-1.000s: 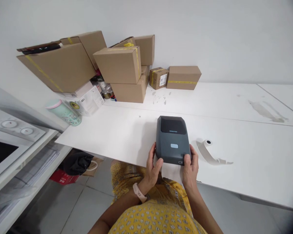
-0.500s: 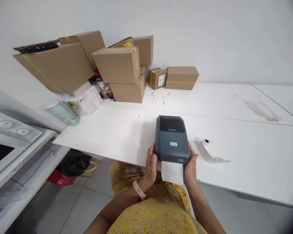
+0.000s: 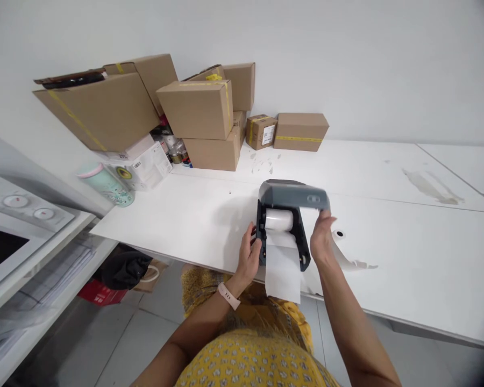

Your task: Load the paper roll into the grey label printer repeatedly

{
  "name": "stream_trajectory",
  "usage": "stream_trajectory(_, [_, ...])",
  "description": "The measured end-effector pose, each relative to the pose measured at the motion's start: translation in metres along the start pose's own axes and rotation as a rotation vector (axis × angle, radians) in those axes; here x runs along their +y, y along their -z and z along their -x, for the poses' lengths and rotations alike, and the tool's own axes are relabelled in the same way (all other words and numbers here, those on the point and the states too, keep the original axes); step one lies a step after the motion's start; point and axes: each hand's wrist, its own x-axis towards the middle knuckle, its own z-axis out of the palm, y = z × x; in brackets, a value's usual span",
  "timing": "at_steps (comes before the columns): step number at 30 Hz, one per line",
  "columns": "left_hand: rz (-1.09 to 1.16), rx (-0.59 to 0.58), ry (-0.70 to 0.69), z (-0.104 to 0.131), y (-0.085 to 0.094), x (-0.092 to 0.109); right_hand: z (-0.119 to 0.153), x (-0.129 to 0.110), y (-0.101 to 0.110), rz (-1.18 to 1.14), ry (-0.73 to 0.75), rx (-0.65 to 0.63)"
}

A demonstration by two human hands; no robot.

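A dark grey label printer [image 3: 305, 248] stands on the white table with its lid [image 3: 290, 196] raised. Inside lies a white paper roll [image 3: 279, 220], and its paper strip [image 3: 283, 274] runs out over the printer's front and the table edge. My left hand [image 3: 249, 255] grips the printer's left side, thumb at the rim. At the lid's front right corner, my right hand [image 3: 321, 236] has its fingers closed on the lid, some of them hidden behind it. Right of that hand lies a small roll [image 3: 339, 235] with a loose paper tail [image 3: 353, 263].
Stacked cardboard boxes [image 3: 197, 110] stand at the back left, with two smaller boxes [image 3: 300, 131] by the wall. A mint tumbler [image 3: 107, 185] leans near a white box [image 3: 147, 166]. A microwave [image 3: 20, 215] sits on a shelf at the left.
The printer's lid has swung up and back, exposing the paper roll. My right hand has risen with the lid, while my left hand stays at the printer's left side.
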Motion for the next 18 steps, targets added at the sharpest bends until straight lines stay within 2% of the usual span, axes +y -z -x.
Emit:
stream_trajectory(5, [0.016,-0.031,0.008,-0.004,0.0,-0.001,-0.085,-0.009,-0.019,-0.028,-0.025,0.064])
stream_trajectory(9, [0.004,-0.033,-0.016,-0.001,0.001,0.0,-0.127,-0.01,-0.029,0.008,-0.043,0.048])
stream_trajectory(13, [0.023,-0.018,-0.007,-0.003,0.004,0.001,-0.129,-0.005,-0.018,0.131,-0.102,-0.045])
stream_trajectory(14, [0.023,-0.018,0.01,-0.007,0.005,0.002,-0.124,-0.006,-0.012,0.172,-0.072,-0.045])
stream_trajectory(17, [-0.062,-0.031,0.088,-0.029,0.011,0.01,-0.1,-0.009,0.006,0.239,0.055,0.063])
stream_trajectory(18, [-0.13,-0.048,0.111,-0.039,0.013,0.014,-0.092,-0.011,0.009,0.24,0.079,0.048])
